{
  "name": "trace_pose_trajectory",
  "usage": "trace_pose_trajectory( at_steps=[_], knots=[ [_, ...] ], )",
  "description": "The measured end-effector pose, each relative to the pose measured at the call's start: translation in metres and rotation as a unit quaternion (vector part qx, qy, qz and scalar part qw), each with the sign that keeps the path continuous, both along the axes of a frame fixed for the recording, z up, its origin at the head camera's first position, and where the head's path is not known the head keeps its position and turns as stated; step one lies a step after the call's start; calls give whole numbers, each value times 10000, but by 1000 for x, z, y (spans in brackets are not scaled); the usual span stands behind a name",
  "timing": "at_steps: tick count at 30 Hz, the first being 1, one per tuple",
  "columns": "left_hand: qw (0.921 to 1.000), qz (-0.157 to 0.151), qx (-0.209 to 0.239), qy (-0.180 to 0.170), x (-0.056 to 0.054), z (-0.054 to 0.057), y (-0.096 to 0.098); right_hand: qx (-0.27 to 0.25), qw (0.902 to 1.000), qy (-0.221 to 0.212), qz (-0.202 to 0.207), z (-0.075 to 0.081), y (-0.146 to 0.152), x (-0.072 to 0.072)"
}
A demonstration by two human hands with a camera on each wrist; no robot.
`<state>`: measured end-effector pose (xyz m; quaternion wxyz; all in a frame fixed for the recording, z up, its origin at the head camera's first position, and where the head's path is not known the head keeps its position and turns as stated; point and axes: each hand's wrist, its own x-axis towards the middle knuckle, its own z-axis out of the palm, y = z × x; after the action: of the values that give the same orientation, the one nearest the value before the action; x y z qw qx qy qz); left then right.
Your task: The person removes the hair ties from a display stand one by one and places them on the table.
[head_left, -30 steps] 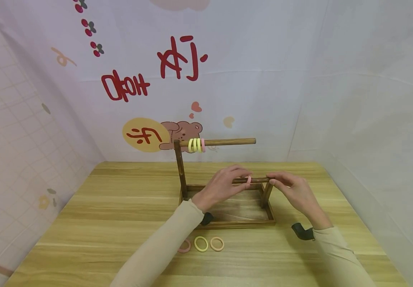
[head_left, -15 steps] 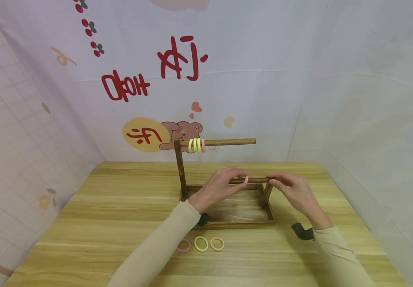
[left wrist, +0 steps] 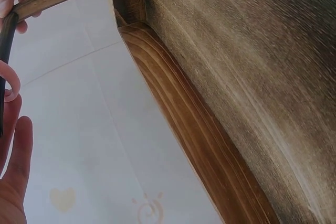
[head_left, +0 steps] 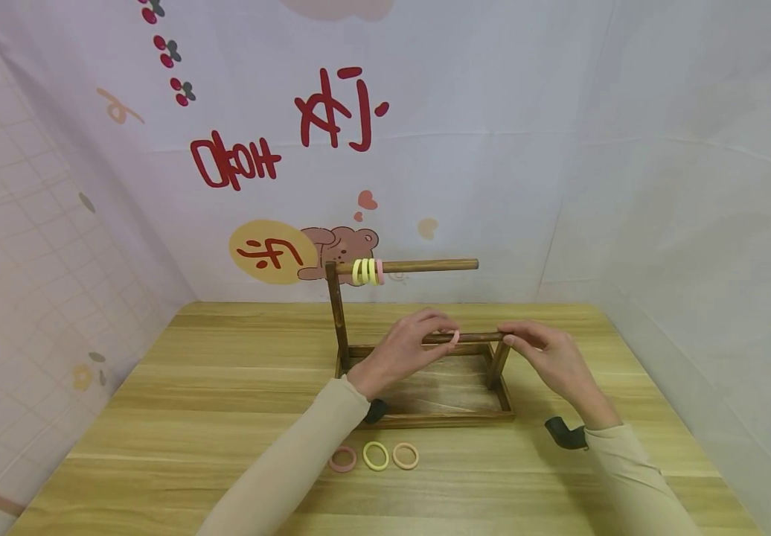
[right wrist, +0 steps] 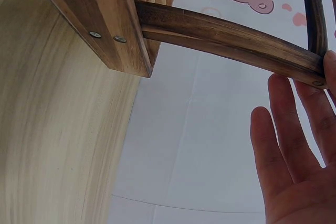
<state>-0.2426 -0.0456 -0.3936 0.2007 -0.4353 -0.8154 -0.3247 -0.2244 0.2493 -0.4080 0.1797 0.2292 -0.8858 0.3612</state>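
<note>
A pale cloth with a grid print [head_left: 17,186] covers the left of the frame. Right of it, a white backdrop [head_left: 493,112] bears cherries [head_left: 168,52] at upper left, red characters [head_left: 341,108] toward upper middle, and a bear [head_left: 352,246] beside a yellow disc [head_left: 272,272]. Plain white cloth [head_left: 693,186] hangs at right. The wood-grain tabletop [head_left: 225,357] spans the lower half; three loose rings [head_left: 388,459] lie in a row at lower centre, and a dark wooden rack [head_left: 439,421] stands behind them, its upper bar [head_left: 432,265] threaded with yellow rings and one pink ring.

The left hand [head_left: 402,346] reaches diagonally from lower left, thumb and fingers pinching a small pink ring [head_left: 455,337] that encircles the rack's lower bar [head_left: 479,337], right of centre. The right hand [head_left: 546,353] comes up from lower right, pinching that bar's right end; in the right wrist view, its other fingers extend below the post.
</note>
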Motion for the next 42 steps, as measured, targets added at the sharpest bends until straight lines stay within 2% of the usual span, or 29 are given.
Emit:
trace_pose_trajectory(
  at_steps=[31, 42],
  knots=[
    [9998, 88, 170, -25, 1, -5, -16, -18, 10000, -22, -19, 0, 0, 2],
    [9996, 89, 174, -191, 3, -6, -22, -43, 10000, -72, -25, 1, 0, 2]
  ],
)
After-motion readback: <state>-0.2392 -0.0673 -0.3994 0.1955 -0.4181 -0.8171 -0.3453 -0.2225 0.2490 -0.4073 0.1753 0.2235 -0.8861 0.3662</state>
